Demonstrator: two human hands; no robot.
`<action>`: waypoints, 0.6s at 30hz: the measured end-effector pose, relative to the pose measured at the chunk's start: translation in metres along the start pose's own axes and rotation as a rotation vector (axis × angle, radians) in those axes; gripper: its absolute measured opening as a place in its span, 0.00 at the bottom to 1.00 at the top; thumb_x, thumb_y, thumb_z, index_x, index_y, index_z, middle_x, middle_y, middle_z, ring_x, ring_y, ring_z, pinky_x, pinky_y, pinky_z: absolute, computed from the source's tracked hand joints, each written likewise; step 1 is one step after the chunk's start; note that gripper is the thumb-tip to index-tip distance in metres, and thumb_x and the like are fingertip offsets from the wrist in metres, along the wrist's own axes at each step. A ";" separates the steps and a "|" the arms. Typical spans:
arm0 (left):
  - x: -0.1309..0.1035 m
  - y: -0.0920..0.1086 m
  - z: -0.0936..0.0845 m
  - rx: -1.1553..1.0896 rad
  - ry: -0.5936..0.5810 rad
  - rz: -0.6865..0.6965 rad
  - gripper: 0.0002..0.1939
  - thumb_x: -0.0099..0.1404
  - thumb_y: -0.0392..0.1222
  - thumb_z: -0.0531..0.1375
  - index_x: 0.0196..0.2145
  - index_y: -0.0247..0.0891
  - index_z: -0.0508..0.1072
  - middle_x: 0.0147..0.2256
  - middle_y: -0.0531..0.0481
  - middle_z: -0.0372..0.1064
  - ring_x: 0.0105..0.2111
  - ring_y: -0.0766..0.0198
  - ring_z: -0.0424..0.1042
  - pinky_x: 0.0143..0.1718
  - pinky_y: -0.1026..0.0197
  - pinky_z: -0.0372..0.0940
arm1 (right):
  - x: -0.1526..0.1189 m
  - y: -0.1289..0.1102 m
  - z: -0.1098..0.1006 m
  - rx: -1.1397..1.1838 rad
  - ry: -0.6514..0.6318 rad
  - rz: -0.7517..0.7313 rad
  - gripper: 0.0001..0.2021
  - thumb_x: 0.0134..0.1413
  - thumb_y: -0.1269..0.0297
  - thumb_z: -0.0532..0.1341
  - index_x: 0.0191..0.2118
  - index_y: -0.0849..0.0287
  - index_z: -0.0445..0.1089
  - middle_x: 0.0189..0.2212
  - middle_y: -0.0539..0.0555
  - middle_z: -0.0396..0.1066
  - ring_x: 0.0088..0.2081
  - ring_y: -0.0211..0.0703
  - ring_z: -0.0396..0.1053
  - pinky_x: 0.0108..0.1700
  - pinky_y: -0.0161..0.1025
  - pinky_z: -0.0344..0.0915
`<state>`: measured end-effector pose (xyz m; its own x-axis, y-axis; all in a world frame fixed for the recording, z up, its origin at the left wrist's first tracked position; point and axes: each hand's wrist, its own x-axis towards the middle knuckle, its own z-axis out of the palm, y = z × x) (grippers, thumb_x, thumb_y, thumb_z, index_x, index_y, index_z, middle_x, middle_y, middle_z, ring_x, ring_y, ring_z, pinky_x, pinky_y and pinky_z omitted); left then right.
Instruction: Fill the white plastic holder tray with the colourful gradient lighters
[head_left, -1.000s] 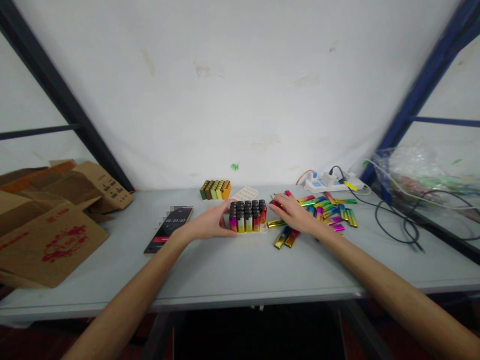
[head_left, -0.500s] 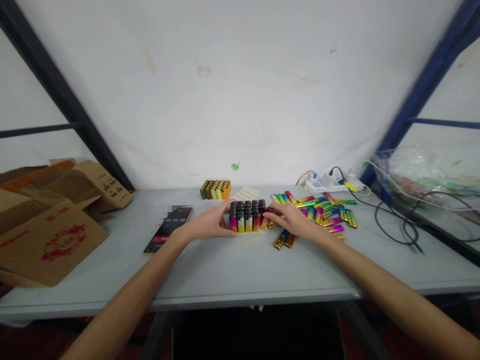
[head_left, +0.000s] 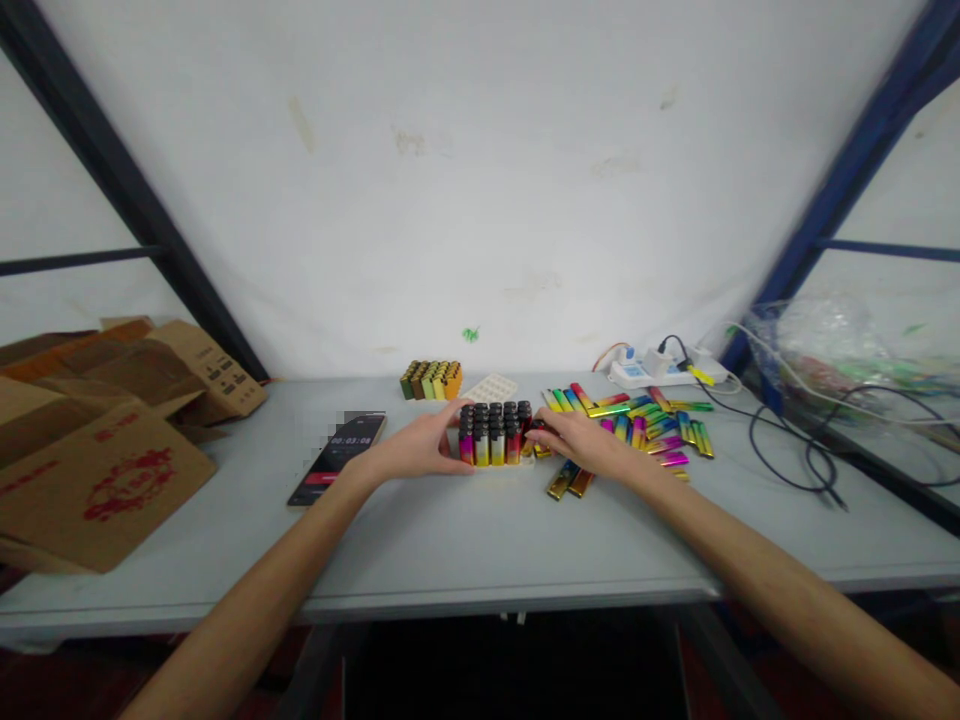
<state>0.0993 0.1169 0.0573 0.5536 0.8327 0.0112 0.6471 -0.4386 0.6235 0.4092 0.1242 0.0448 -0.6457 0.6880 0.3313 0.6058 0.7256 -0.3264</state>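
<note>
Upright lighters point(head_left: 491, 440) with black tops and shiny pink, yellow, silver and red bodies stand in tight rows in a pale tray point(head_left: 527, 460). My left hand point(head_left: 424, 443) is curved around the left end of these rows, thumb at the front, fingers behind. At the right end, my right hand point(head_left: 576, 438) pinches a lighter point(head_left: 537, 426), mostly hidden by the fingers. Beside and beneath that hand lie two gold-coloured lighters point(head_left: 570, 482). Many loose, shiny multicoloured lighters point(head_left: 660, 425) are scattered to its right.
Behind stand a block of gold-topped lighters point(head_left: 431, 380) and a white tray with holes point(head_left: 493, 388). A phone point(head_left: 337, 458) showing a timer lies left, near cardboard boxes point(head_left: 112, 470). Back right are a power strip point(head_left: 637, 374), black cable point(head_left: 787, 485) and clear plastic bag point(head_left: 832, 340).
My right hand has shifted slightly left, and the lighter in its fingers is now closer to the right end of the rows. My left hand has stayed in place.
</note>
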 end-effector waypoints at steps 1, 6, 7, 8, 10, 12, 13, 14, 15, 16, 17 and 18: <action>0.000 0.000 0.000 0.002 0.003 -0.001 0.50 0.56 0.53 0.71 0.68 0.44 0.52 0.48 0.44 0.76 0.30 0.59 0.75 0.31 0.59 0.68 | 0.000 -0.001 0.000 -0.010 -0.009 -0.002 0.13 0.73 0.53 0.54 0.41 0.55 0.68 0.31 0.53 0.71 0.31 0.44 0.67 0.34 0.38 0.57; -0.001 0.002 -0.001 0.000 0.001 -0.007 0.50 0.56 0.52 0.71 0.69 0.44 0.51 0.48 0.44 0.76 0.31 0.57 0.76 0.31 0.59 0.68 | 0.000 -0.008 0.002 -0.125 -0.038 0.027 0.11 0.72 0.53 0.56 0.45 0.55 0.69 0.29 0.53 0.72 0.27 0.44 0.66 0.31 0.37 0.51; -0.001 0.002 -0.001 -0.001 -0.001 -0.007 0.50 0.56 0.52 0.71 0.69 0.44 0.51 0.48 0.44 0.76 0.31 0.57 0.76 0.31 0.58 0.68 | 0.001 -0.009 0.004 -0.163 -0.026 0.038 0.12 0.72 0.52 0.57 0.46 0.55 0.69 0.29 0.53 0.73 0.27 0.45 0.66 0.31 0.37 0.51; -0.001 0.002 -0.001 0.000 -0.001 -0.006 0.50 0.56 0.52 0.71 0.69 0.44 0.51 0.48 0.44 0.76 0.31 0.57 0.76 0.31 0.58 0.68 | 0.002 -0.009 0.006 -0.200 -0.011 0.047 0.13 0.71 0.51 0.57 0.47 0.55 0.69 0.28 0.54 0.73 0.27 0.46 0.67 0.31 0.38 0.51; -0.001 0.003 -0.001 0.005 -0.002 -0.004 0.50 0.56 0.53 0.71 0.69 0.44 0.52 0.46 0.45 0.77 0.31 0.56 0.76 0.31 0.58 0.68 | 0.003 -0.008 0.010 -0.260 0.006 0.060 0.17 0.69 0.47 0.58 0.47 0.57 0.70 0.28 0.56 0.74 0.27 0.47 0.67 0.31 0.38 0.51; -0.001 0.003 -0.001 0.009 -0.001 -0.004 0.50 0.56 0.53 0.71 0.69 0.43 0.52 0.46 0.45 0.77 0.31 0.56 0.76 0.32 0.59 0.68 | 0.004 -0.005 0.011 -0.273 -0.009 0.060 0.20 0.68 0.44 0.57 0.43 0.58 0.72 0.27 0.56 0.73 0.27 0.47 0.68 0.31 0.38 0.52; -0.001 0.003 -0.001 0.012 -0.001 -0.007 0.50 0.56 0.53 0.71 0.69 0.43 0.52 0.46 0.45 0.76 0.32 0.56 0.76 0.32 0.59 0.68 | 0.004 -0.002 0.009 -0.253 -0.026 0.053 0.21 0.68 0.43 0.57 0.41 0.58 0.73 0.27 0.56 0.73 0.27 0.46 0.68 0.31 0.38 0.53; -0.001 0.003 -0.001 0.018 0.000 -0.011 0.50 0.56 0.53 0.71 0.69 0.43 0.52 0.46 0.45 0.76 0.32 0.56 0.76 0.33 0.59 0.68 | 0.004 0.001 0.006 -0.214 -0.046 0.039 0.22 0.68 0.42 0.56 0.39 0.58 0.73 0.26 0.55 0.72 0.28 0.45 0.68 0.32 0.38 0.54; -0.001 0.003 -0.002 0.026 0.002 -0.013 0.50 0.56 0.54 0.71 0.69 0.43 0.52 0.46 0.45 0.76 0.32 0.56 0.76 0.33 0.59 0.68 | 0.003 0.004 0.002 -0.160 -0.066 0.018 0.23 0.69 0.42 0.55 0.37 0.58 0.74 0.27 0.55 0.72 0.28 0.45 0.69 0.33 0.38 0.56; -0.001 0.003 -0.001 0.037 0.004 -0.015 0.50 0.56 0.54 0.71 0.69 0.42 0.53 0.45 0.45 0.76 0.33 0.56 0.76 0.33 0.59 0.68 | 0.001 0.008 -0.003 -0.099 -0.082 -0.005 0.24 0.69 0.42 0.54 0.37 0.58 0.74 0.28 0.55 0.73 0.30 0.44 0.69 0.35 0.38 0.58; -0.001 0.003 -0.001 0.046 0.004 -0.016 0.49 0.56 0.54 0.71 0.69 0.43 0.53 0.45 0.45 0.76 0.33 0.56 0.76 0.33 0.59 0.68 | -0.001 0.012 -0.008 -0.039 -0.097 -0.024 0.25 0.69 0.42 0.54 0.37 0.58 0.75 0.30 0.55 0.74 0.32 0.45 0.70 0.37 0.38 0.60; -0.001 0.003 -0.001 0.050 0.004 -0.016 0.49 0.56 0.54 0.71 0.68 0.43 0.53 0.45 0.46 0.76 0.32 0.56 0.76 0.33 0.59 0.68 | -0.003 0.016 -0.014 0.010 -0.106 -0.037 0.25 0.69 0.41 0.54 0.38 0.59 0.75 0.32 0.56 0.74 0.34 0.45 0.71 0.39 0.39 0.61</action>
<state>0.1002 0.1155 0.0603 0.5412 0.8409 0.0047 0.6812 -0.4416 0.5839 0.4272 0.1342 0.0506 -0.7135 0.6551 0.2484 0.5761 0.7504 -0.3240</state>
